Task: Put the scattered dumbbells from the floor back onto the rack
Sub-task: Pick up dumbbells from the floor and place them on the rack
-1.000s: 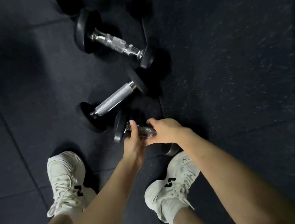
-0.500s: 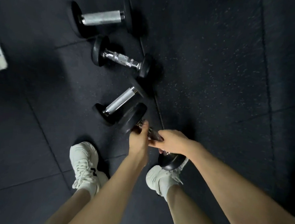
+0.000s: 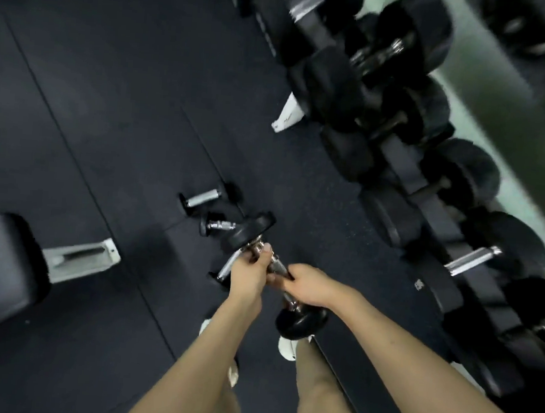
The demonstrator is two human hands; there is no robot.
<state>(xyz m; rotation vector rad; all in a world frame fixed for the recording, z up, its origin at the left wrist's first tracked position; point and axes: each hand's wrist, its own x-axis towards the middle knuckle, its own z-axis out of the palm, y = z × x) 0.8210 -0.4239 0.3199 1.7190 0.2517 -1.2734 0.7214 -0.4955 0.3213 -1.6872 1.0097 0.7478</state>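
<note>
Since the earlier frame the dumbbell (image 3: 274, 266) has been lifted clear of the floor (image 3: 109, 112); both hands' fingers (image 3: 257, 254) are clamped on its handle. It should be kept level and carried to the rack (image 3: 428, 202) right of the fingers.

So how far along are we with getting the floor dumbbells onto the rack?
Done: the rack along the right already holds many black dumbbells, though I cannot tell which were just placed. In hand: the left hand and right hand grip the chrome handle of one black-ended dumbbell, lifted clear of the floor. Left: three chrome-handled dumbbells on the dark rubber floor.
</note>
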